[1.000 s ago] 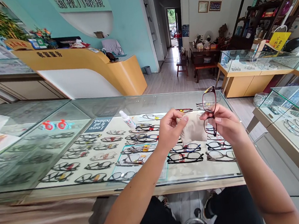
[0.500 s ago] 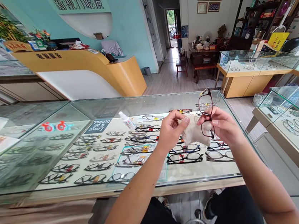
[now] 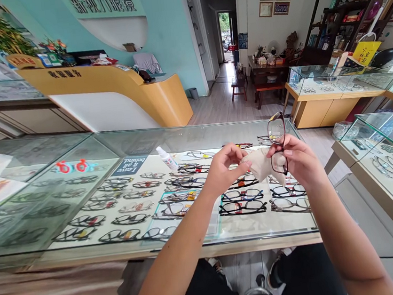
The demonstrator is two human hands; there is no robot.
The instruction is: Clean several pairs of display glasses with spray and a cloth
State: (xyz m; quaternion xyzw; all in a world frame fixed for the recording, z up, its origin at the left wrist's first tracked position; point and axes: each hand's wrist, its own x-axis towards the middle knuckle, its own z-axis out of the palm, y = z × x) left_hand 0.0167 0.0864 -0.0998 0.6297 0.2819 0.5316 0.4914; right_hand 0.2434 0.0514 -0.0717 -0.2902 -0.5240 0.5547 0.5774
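Head view: since the earlier frame, the creased cream cloth has been bunched narrower, pinched in the left hand; the dark-rimmed glasses, rounded-rectangular, have been shifted slightly rightward, held on end by the right hand's grip above the glass worktop.

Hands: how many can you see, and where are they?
2. Over the glass counter, the left hand pinches a pale cloth, and the right hand holds dark-rimmed glasses on end. I can't make out any more; others could be hidden.
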